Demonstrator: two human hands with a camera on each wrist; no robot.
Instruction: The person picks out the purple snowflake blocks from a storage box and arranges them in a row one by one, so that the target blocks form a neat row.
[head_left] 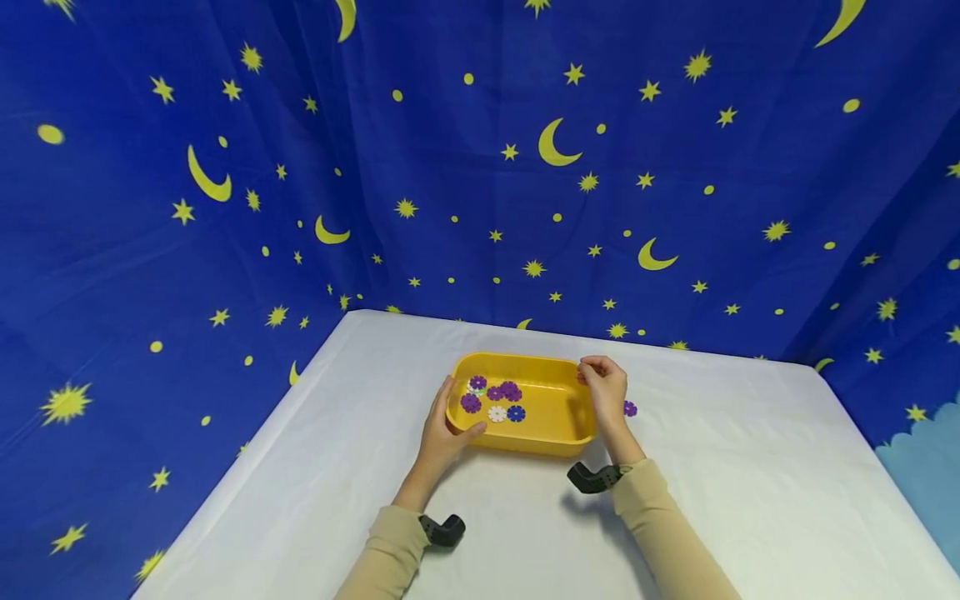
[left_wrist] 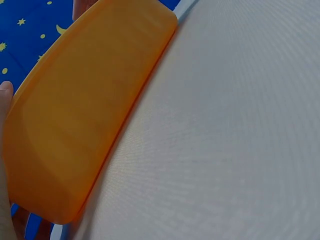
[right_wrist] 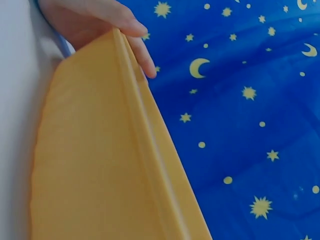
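Note:
A yellow plastic tub stands on the white table. My left hand grips its left end, the thumb over the near rim. In the right wrist view that thumb bends over the tub's corner. My right hand is at the tub's right end, thumb and index finger drawn together. A small reddish disc shows partly at those fingertips; the fingers hide the rest. Several notched, flower-shaped discs lie in the tub's left half: purple discs, a white disc and a blue disc.
Another purple disc lies on the table just right of my right hand, outside the tub. A blue curtain with yellow moons and stars hangs behind the table and along its sides. Each wrist wears a black camera mount.

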